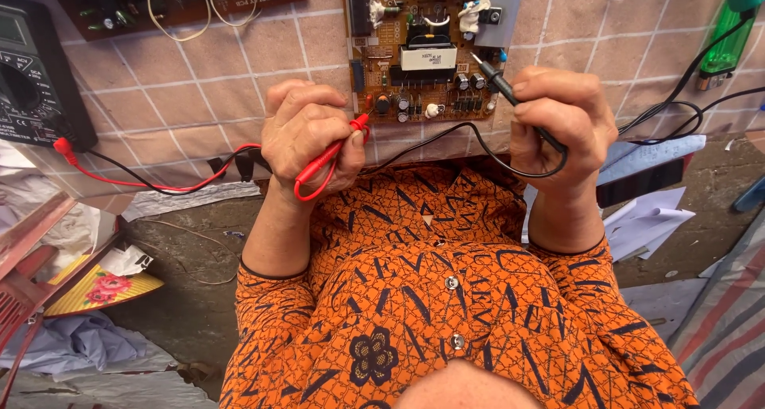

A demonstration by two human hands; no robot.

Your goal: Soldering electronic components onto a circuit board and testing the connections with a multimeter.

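Multimeter (32, 74) sits far left of the brown circuit board (426, 50), on the tiled tabletop (239, 90). Red lead runs from it to the left hand (307, 138), just below-left of the board; fingers curled tight round the red probe (339, 150), tip near the board's lower edge. Right hand (562, 118), below-right of the board, pinches the black probe (510, 90), tip at the board's right edge by the capacitors. Green lighter (727, 43) lies far right of the board.
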